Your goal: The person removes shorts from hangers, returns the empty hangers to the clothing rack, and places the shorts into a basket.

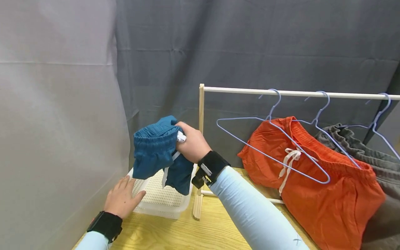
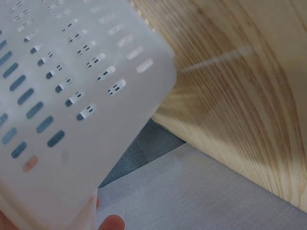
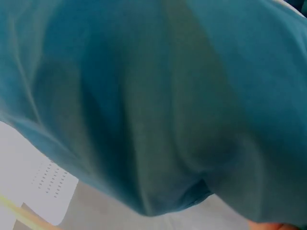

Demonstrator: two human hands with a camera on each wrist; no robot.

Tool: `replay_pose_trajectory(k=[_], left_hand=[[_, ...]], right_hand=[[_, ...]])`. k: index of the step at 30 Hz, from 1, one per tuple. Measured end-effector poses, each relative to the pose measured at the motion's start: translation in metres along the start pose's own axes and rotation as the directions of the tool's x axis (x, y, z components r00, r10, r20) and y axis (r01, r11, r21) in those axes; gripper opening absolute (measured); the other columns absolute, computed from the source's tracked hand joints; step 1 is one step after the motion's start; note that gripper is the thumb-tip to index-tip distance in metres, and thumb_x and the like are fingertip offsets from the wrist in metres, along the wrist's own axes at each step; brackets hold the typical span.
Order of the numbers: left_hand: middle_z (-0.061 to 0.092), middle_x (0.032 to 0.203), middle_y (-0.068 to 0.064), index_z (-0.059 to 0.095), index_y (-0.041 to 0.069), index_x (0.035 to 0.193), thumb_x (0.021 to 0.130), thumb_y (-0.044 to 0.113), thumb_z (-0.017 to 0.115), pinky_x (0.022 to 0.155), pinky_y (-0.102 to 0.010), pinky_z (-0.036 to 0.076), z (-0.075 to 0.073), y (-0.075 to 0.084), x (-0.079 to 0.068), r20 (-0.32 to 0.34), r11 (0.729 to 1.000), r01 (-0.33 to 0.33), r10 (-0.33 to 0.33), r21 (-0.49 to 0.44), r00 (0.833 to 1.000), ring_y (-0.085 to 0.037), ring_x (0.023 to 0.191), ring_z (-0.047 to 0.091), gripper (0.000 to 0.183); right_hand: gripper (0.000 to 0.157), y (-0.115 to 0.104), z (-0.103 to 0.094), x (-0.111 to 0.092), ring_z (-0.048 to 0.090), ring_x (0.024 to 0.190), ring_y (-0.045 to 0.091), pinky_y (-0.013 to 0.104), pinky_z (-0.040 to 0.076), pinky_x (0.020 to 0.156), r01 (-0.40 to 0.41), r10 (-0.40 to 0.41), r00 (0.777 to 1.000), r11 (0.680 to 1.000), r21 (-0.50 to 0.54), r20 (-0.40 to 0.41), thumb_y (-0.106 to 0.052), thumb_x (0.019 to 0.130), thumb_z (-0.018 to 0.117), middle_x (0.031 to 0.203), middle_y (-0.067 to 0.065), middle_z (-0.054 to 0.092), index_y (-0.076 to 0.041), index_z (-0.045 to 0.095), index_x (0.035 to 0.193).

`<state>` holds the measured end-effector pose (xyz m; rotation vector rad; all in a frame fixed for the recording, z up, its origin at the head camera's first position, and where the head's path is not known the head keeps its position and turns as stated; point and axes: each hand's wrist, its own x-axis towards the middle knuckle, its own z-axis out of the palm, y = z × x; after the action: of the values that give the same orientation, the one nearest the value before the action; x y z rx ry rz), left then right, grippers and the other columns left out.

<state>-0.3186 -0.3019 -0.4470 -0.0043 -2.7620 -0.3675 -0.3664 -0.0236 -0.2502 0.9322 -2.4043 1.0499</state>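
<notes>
Bunched blue shorts (image 1: pixel 156 147) with an elastic waist hang in the air above a white perforated basket (image 1: pixel 156 212). My right hand (image 1: pixel 192 144) grips them by the side of the waistband, and a white tag or cord end (image 1: pixel 181 136) shows beside the fingers. In the right wrist view the blue cloth (image 3: pixel 144 105) fills most of the picture. My left hand (image 1: pixel 123 198) touches the basket's near left edge, fingers spread and fairly straight. The left wrist view has the basket's slotted wall (image 2: pixel 124 115) close up, with a fingertip (image 2: pixel 112 223) beside its edge.
A wooden rack's rail (image 1: pixel 237 90) carries several lilac hangers. The leftmost hanger (image 1: pixel 240 138) is bare. Behind it hang orange shorts (image 1: pixel 334 194) with a white drawstring, then a grey garment (image 1: pixel 384 187). A pale curtain (image 1: pixel 62 139) borders the wooden table (image 1: pixel 156 232) at left.
</notes>
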Motion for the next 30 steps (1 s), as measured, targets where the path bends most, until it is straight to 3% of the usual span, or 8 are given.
replay_pose_trajectory(k=[10, 19, 25, 30], left_hand=[[0.038, 0.152, -0.033, 0.050, -0.009, 0.140, 0.097, 0.050, 0.062, 0.107, -0.072, 0.029, -0.002, -0.003, -0.002, -0.017, 1.000, -0.018, 0.018, 0.009, 1.000, -0.051, 0.141, 0.031, 0.074], [0.041, 0.151, -0.031, 0.052, -0.003, 0.142, 0.095, 0.051, 0.062, 0.106, -0.071, 0.029, -0.002, -0.003, -0.005, -0.045, 1.000, -0.016, 0.015, -0.024, 0.999, -0.049, 0.141, 0.033, 0.073], [0.043, 0.150, -0.029, 0.053, -0.002, 0.142, 0.095, 0.047, 0.063, 0.105, -0.070, 0.031, 0.002, -0.004, -0.003, -0.080, 0.999, -0.028, 0.027, -0.016, 0.996, -0.048, 0.139, 0.035, 0.069], [0.043, 0.150, -0.029, 0.053, -0.002, 0.142, 0.095, 0.044, 0.062, 0.106, -0.069, 0.031, 0.002, -0.004, -0.002, -0.083, 0.999, -0.033, 0.033, -0.003, 0.996, -0.049, 0.139, 0.035, 0.066]], right_hand=[[0.029, 0.020, 0.040, 0.000, 0.064, 0.097, 0.020, 0.039, 0.052, 0.089, -0.089, 0.089, 0.996, 0.996, 0.004, 0.027, -0.020, 0.093, 0.066, 0.116, 0.003, 0.069, -0.019, 0.062, 0.122], [0.025, 0.058, 0.070, -0.013, 0.064, 0.096, 0.022, 0.042, 0.053, 0.087, -0.176, 0.178, 0.983, 0.984, -0.040, 0.054, -0.013, 0.091, 0.067, 0.111, 0.006, 0.069, -0.014, 0.060, 0.115], [0.028, 0.081, 0.085, -0.020, 0.064, 0.102, 0.024, 0.042, 0.052, 0.092, -0.190, 0.197, 0.973, 0.979, -0.072, 0.121, -0.008, 0.092, 0.068, 0.114, 0.009, 0.067, -0.011, 0.060, 0.119], [0.038, 0.093, 0.097, -0.024, 0.060, 0.100, 0.023, 0.041, 0.052, 0.089, -0.159, 0.186, 0.972, 0.971, -0.180, 0.142, -0.008, 0.090, 0.071, 0.112, 0.010, 0.064, -0.010, 0.060, 0.126]])
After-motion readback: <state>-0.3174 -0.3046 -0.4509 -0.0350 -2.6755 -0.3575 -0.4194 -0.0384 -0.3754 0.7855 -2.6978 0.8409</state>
